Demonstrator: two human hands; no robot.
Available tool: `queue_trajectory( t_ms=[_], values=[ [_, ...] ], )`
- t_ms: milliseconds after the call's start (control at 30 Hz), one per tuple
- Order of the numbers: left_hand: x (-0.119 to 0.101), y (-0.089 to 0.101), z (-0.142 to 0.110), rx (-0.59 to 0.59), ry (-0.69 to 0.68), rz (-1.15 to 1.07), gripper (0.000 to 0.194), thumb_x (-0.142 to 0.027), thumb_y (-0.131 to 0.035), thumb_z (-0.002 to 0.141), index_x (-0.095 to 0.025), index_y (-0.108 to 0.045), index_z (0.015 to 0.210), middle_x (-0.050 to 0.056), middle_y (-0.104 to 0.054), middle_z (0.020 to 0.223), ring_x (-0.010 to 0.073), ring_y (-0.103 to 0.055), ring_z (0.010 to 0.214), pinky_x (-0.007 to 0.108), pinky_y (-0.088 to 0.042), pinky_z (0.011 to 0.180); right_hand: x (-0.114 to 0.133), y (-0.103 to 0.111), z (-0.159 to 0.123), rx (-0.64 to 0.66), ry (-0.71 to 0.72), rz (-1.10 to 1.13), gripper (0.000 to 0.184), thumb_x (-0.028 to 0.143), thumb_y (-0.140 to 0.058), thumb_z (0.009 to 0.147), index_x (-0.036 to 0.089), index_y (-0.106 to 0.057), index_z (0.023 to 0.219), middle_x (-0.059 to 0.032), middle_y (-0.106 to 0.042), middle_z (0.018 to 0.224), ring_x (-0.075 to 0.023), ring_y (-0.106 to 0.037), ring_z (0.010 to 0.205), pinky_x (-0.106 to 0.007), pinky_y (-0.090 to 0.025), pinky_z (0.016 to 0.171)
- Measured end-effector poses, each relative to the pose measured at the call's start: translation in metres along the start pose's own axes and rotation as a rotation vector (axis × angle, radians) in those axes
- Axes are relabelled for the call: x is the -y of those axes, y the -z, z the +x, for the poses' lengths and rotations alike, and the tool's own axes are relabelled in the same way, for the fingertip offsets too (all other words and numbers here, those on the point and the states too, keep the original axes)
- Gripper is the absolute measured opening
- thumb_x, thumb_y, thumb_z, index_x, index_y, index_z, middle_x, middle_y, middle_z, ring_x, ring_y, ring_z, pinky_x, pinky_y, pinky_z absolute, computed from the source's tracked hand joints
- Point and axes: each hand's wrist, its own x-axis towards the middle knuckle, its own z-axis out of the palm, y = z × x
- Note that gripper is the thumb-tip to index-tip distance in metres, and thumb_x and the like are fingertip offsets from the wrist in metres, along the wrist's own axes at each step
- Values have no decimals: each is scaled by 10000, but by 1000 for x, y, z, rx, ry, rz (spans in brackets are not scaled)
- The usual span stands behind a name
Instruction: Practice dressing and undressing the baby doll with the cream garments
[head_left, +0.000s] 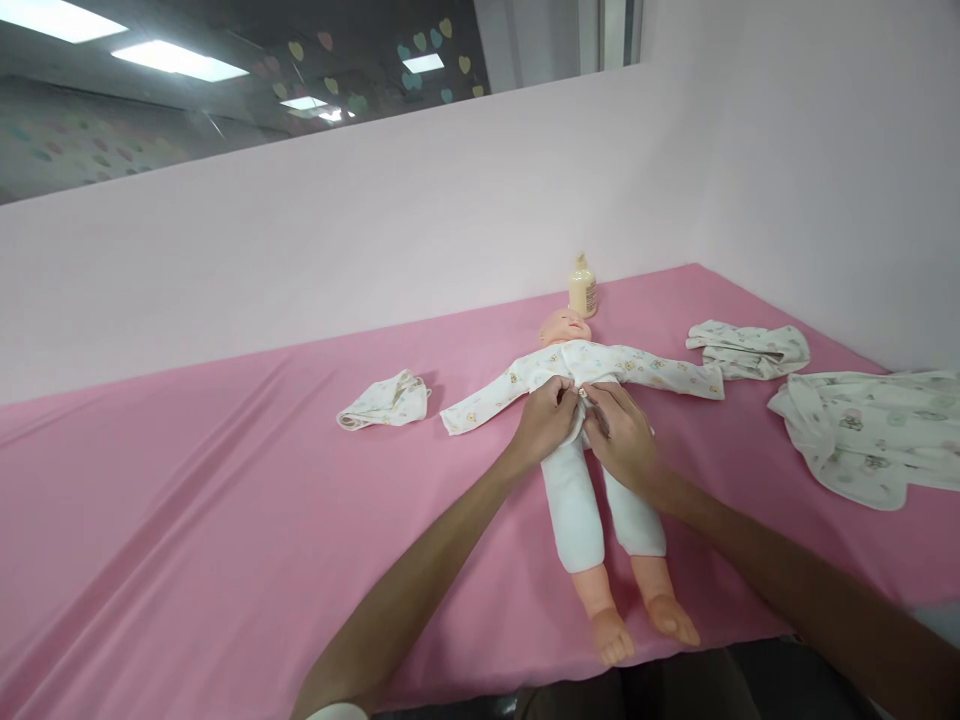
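A baby doll (566, 326) lies on its back, its head toward the wall and its bare feet toward me. It wears a white patterned baby shirt (652, 368) with long sleeves spread out to both sides. White cloth covers its legs down to the shins. Over the doll's belly, my left hand (547, 420) pinches the front edge of the shirt. Close beside it, my right hand (621, 432) pinches the same front, fingertips almost touching the left ones. A small fastening seems to sit between the fingertips, too small to make out.
A pink cloth (262, 520) covers the table. Behind the doll's head stands a pump bottle (582, 288). A small patterned cloth piece (386, 400) lies on the left. On the right are a folded patterned garment (750, 350) and a larger patterned cloth (877, 430). White walls border the back and right.
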Motion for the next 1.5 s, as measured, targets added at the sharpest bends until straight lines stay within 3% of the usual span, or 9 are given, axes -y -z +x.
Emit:
queue_trajectory(
  t_ms=[267, 767, 967, 1167, 1500],
  values=[
    [-2, 0, 1, 4, 90, -118, 149, -282, -473, 825, -186, -522, 723, -34, -513, 611, 95, -432, 537, 231, -360, 543, 1, 1, 1, 18, 5, -17, 342, 140, -413, 849, 185, -601, 1131, -107, -628, 1040, -250, -577, 979, -409, -503, 851],
    [-2, -2, -1, 10, 93, -165, 124, -281, -478, 835, -187, -502, 759, -51, -518, 582, 76, -435, 492, 207, -353, 509, -1, -1, -2, 27, -13, 12, 308, 147, -449, 826, 198, -526, 1120, -96, -614, 990, -259, -557, 961, -402, -472, 819],
    [2, -2, -2, 22, 50, -219, 30, -215, -475, 824, -194, -487, 841, -57, -512, 626, 64, -447, 498, 194, -358, 504, -2, -1, -1, 32, 14, -14, 256, 124, -451, 810, 191, -554, 1035, -94, -621, 1002, -256, -550, 959, -401, -460, 837],
    [2, -2, -3, 16, 37, -226, 86, -187, -471, 821, -194, -485, 906, -54, -519, 652, 62, -457, 505, 194, -364, 516, -2, -2, -1, 34, 14, -11, 260, 113, -453, 810, 195, -559, 1032, -89, -626, 1008, -256, -552, 967, -404, -456, 853],
    [6, -4, -3, -14, 1, -157, 58, -209, -456, 848, -197, -504, 878, -49, -518, 655, 70, -472, 539, 203, -376, 558, -1, -2, -1, 49, 13, -21, 279, 104, -454, 803, 195, -564, 1042, -92, -624, 1033, -260, -550, 994, -415, -463, 865]
  ],
)
